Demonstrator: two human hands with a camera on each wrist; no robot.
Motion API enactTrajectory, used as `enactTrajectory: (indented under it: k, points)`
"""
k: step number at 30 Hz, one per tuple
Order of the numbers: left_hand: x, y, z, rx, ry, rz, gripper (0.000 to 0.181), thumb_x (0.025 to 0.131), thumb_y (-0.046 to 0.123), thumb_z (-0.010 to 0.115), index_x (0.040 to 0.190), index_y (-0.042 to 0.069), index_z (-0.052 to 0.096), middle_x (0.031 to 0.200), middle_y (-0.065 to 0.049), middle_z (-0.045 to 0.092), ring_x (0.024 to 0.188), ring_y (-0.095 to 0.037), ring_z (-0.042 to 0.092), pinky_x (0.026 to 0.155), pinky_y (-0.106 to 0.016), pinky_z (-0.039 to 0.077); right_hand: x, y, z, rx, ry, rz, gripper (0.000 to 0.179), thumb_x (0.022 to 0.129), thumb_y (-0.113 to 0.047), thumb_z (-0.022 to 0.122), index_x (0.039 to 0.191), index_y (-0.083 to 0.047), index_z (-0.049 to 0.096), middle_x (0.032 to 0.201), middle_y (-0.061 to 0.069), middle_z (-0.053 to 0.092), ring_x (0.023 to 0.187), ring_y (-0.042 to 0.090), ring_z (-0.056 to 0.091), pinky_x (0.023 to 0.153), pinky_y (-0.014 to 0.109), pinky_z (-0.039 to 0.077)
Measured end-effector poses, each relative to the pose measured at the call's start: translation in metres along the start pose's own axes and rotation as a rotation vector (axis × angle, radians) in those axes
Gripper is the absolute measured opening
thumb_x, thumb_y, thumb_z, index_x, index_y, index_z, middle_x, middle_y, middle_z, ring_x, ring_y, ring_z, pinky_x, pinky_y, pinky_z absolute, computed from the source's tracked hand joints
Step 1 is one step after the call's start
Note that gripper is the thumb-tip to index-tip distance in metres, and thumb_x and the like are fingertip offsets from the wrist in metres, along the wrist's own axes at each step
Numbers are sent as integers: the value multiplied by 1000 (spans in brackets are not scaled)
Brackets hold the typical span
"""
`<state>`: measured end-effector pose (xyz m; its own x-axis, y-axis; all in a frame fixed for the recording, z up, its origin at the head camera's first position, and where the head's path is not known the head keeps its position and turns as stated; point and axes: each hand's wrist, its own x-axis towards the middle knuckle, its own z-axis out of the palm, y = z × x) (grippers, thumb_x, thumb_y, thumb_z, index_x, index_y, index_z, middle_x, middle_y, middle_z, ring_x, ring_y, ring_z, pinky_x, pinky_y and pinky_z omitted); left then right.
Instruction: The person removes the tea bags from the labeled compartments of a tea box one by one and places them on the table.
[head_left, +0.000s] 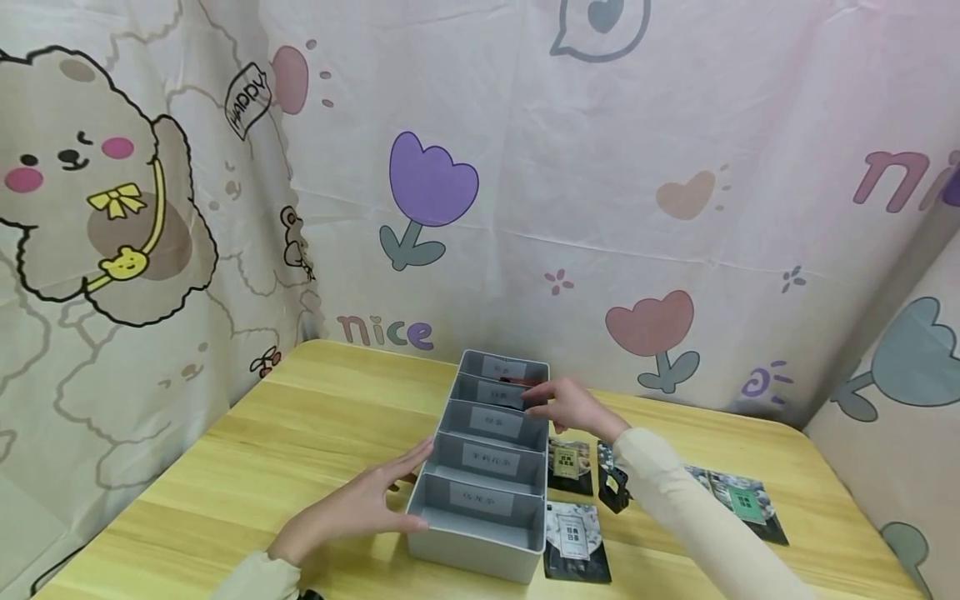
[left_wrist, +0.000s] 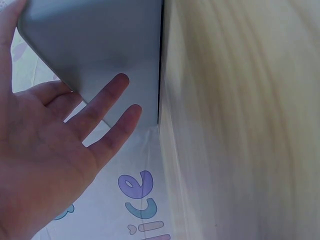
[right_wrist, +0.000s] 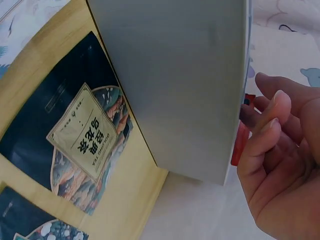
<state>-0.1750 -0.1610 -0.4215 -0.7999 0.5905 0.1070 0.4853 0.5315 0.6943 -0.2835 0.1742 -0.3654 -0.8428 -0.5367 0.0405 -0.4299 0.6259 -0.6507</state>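
A grey divided storage box (head_left: pixel 476 567) stands lengthwise on the table, with a white label in each of its several compartments. My left hand (head_left: pixel 367 504) rests at its near left side, thumb at the rim and fingers extended; two straight fingers (left_wrist: pixel 112 97) lie against the wall in the left wrist view. Over the second compartment from the back, my right hand (head_left: pixel 573 407) pinches a red and black packet (head_left: pixel 517 381), which shows nearly edge-on. In the right wrist view the red packet (right_wrist: pixel 241 142) appears at the fingertips, partly hidden by the box wall.
Right of the box lie a yellow-labelled oolong tea packet (head_left: pixel 570 467) and a white-labelled tea packet (head_left: pixel 576 542). Green-labelled packets (head_left: pixel 746 502) lie farther right, beyond my right forearm. A printed curtain (head_left: pixel 525 167) hangs behind the wooden table (head_left: pixel 322 417).
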Motion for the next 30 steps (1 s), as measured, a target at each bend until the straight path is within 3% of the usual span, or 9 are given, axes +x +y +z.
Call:
enactTrajectory:
  k: [7, 15, 19, 23, 27, 30]
  points:
    - [0, 0, 0, -6, 4, 4, 97, 80, 47, 74, 154, 10, 23, 156, -16, 20, 132, -50, 33, 96, -70, 33, 6, 4, 6, 28, -7, -11, 30, 90, -9, 67, 118, 3, 68, 90, 9, 73, 36, 11, 45, 50, 56, 51]
    - [-1, -1, 1, -9, 4, 11, 97, 81, 47, 74, 154, 9, 23, 156, -19, 21, 132, -50, 33, 95, -69, 36, 6, 7, 14, 36, 35, -9, 22, 91, -9, 67, 110, 0, 73, 89, 8, 73, 36, 28, 47, 48, 54, 51]
    - [-1, -1, 1, -4, 8, 12, 97, 80, 47, 75, 154, 9, 23, 155, -19, 22, 132, -49, 33, 96, -69, 35, 4, 6, 15, 49, 51, -1, 20, 90, -7, 67, 108, -2, 74, 91, 8, 73, 33, 19, 43, 47, 55, 50]
    - [-1, -1, 2, -6, 13, 9, 97, 80, 46, 75, 154, 10, 24, 155, -19, 23, 133, -49, 33, 95, -69, 36, 4, 7, 16, 46, 65, 5, 18, 89, -6, 67, 106, -3, 75, 88, 6, 74, 32, 10, 37, 41, 43, 48]
    - [-2, -2, 3, -9, 10, 2, 97, 80, 46, 75, 155, 13, 22, 156, -18, 22, 132, -49, 33, 94, -69, 36, 4, 8, 19, 52, 93, 27, 15, 89, -6, 67, 101, -4, 76, 81, 6, 73, 31, 8, 34, 37, 26, 39]
    - [-1, -2, 3, -6, 10, 2, 97, 80, 46, 75, 155, 14, 22, 156, -18, 21, 132, -50, 33, 94, -69, 37, 4, 10, 21, 62, 117, 40, 13, 89, -5, 67, 98, -5, 77, 81, 6, 73, 31, 7, 33, 36, 24, 38]
